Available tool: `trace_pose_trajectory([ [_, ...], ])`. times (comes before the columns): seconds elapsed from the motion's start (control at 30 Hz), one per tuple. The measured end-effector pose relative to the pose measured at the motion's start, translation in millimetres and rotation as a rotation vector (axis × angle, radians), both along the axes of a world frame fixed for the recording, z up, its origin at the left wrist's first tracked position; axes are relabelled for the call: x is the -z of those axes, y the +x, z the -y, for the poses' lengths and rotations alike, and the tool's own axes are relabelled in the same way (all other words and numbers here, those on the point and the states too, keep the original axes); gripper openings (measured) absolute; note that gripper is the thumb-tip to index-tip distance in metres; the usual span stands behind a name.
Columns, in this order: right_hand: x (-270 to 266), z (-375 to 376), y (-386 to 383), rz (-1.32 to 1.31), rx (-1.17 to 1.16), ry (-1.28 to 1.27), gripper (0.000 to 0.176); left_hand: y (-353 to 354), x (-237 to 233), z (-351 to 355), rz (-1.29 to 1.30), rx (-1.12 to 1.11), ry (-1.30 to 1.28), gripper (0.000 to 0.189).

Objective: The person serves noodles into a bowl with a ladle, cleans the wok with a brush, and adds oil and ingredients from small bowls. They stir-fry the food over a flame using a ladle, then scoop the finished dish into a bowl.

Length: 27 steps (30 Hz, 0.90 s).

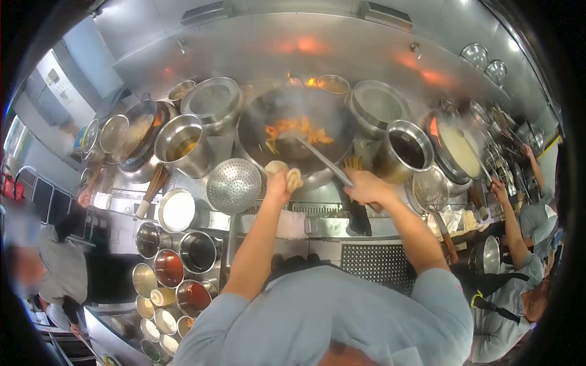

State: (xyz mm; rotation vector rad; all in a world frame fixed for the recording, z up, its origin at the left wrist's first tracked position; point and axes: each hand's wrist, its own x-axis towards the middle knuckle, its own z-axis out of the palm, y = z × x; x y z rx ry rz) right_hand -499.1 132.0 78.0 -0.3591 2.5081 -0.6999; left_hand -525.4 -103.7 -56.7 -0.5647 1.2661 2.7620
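Orange stir-fry (299,131) mid-stir: left hand (278,184) clamps a cloth (295,179) on the wok (329,110), right hand (365,186) grips the ladle (320,158); scooping next likely needs the wok held steady.

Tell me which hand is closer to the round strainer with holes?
Left. The left hand grips a cloth right beside the strainer; the right hand holds the ladle handle farther away.
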Motion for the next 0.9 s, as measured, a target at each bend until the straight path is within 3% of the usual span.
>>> trace_pose_trajectory([
  [0.07, 4.5, 12.8, 8.0, -0.157, 0.019, 0.117, 0.049, 24.9, 58.9, 13.9, -0.179, 0.277, 0.008, 0.009],
  [0.13, 23.3, -6.4, 17.7, -0.258, 0.026, -0.040, 0.059, 59.4, 29.6, -20.0, 0.133, -0.207, -0.010, 0.012],
  [0.23, -1.9, -24.6, 39.7, -0.105, 0.138, -0.264, 0.058, 29.6, 69.8, -1.7, -0.054, -0.176, -0.062, 0.012],
  [0.27, -17.2, -27.5, 48.2, -0.030, 0.188, -0.309, 0.059, 19.5, 44.0, 6.1, -0.139, -0.013, 0.001, 0.013],
  [0.3, -24.1, -30.2, 52.2, 0.043, 0.236, -0.350, 0.060, -7.7, 45.9, 2.6, -0.025, -0.183, -0.117, 0.014],
  [0.33, -21.1, -33.3, 53.1, 0.038, 0.267, -0.394, 0.061, -16.0, 26.6, 8.2, -0.014, -0.058, -0.023, 0.017],
  [0.37, -14.6, -36.9, 54.3, 0.033, 0.298, -0.440, 0.061, -31.6, 24.0, 10.1, 0.058, -0.072, -0.089, 0.021],
  [0.43, 5.8, -45.4, 49.8, 0.035, 0.365, -0.514, 0.062, -51.6, 42.1, 15.0, 0.074, -0.057, -0.115, 0.023],
  [0.57, 28.4, -61.8, 43.2, -0.026, 0.357, -0.349, 0.062, -58.4, 56.3, 17.4, 0.092, -0.048, -0.110, 0.018],
  [0.7, -8.5, -73.6, 43.2, 0.117, 0.175, -0.191, 0.055, -50.9, 59.5, 15.3, 0.107, -0.025, -0.088, 0.014],
  [0.8, -37.5, -71.1, 30.7, 0.142, 0.004, -0.088, 0.049, 5.1, 3.8, -10.3, 0.001, 0.030, 0.086, 0.012],
  [0.83, -40.9, -65.2, 28.8, 0.157, -0.045, -0.061, 0.048, 16.4, -19.2, -18.1, 0.070, -0.001, 0.065, 0.010],
  [0.9, -31.2, -51.9, 7.6, 0.077, -0.146, -0.003, 0.048, -2.8, 1.5, -8.3, 0.069, 0.004, 0.091, 0.008],
])
